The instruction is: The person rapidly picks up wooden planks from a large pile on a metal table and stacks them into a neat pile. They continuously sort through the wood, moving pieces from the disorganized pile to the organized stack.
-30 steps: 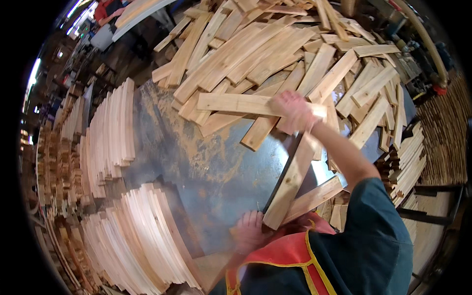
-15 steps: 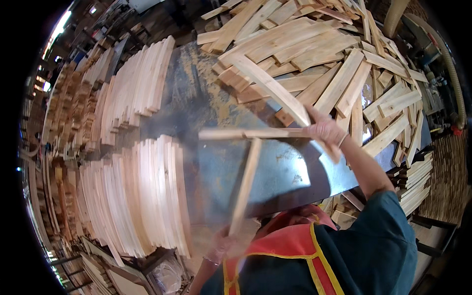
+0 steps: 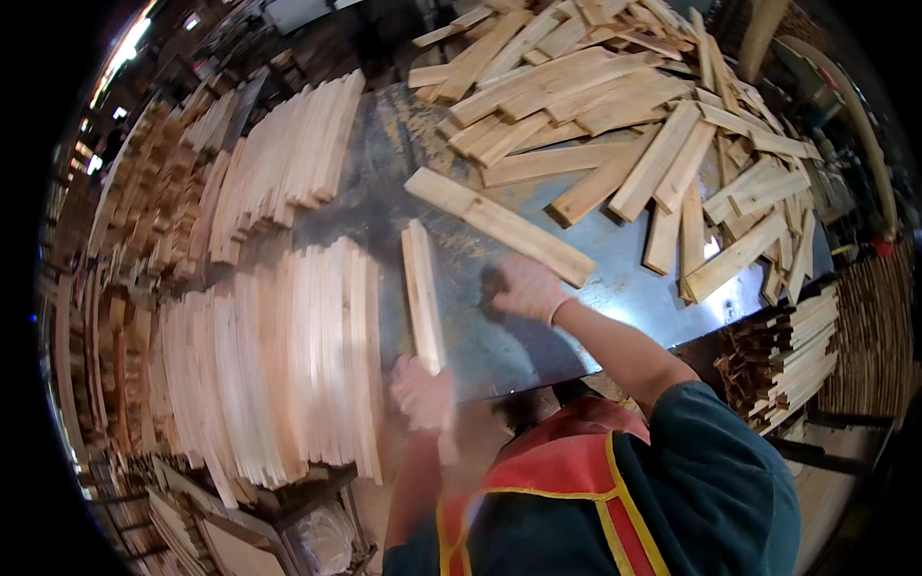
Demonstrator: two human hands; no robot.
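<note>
My left hand (image 3: 423,392), slightly blurred, is closed round the near end of a pale wooden board (image 3: 421,288). This board points away from me, with a lengthwise line on it; whether it is one piece or two pressed together I cannot tell. To its left stands a long row of upright-edged boards (image 3: 317,355), close beside the hand. My right hand (image 3: 530,290) is over the metal tabletop (image 3: 471,336) with its fingers apart and nothing in them. Just beyond it a single flat board (image 3: 501,227) lies slantwise on the table.
A loose heap of boards (image 3: 576,96) covers the far right of the table. Another neat row (image 3: 288,154) stands at the far left, beside more stacked wood (image 3: 158,182). Stacked boards (image 3: 797,355) are at the right. A ribbed hose (image 3: 869,163) hangs at the right edge.
My right hand has let go of the slanting board, which now lies flat on the table, and moved left and nearer. My left hand has moved forward and left with a board.
</note>
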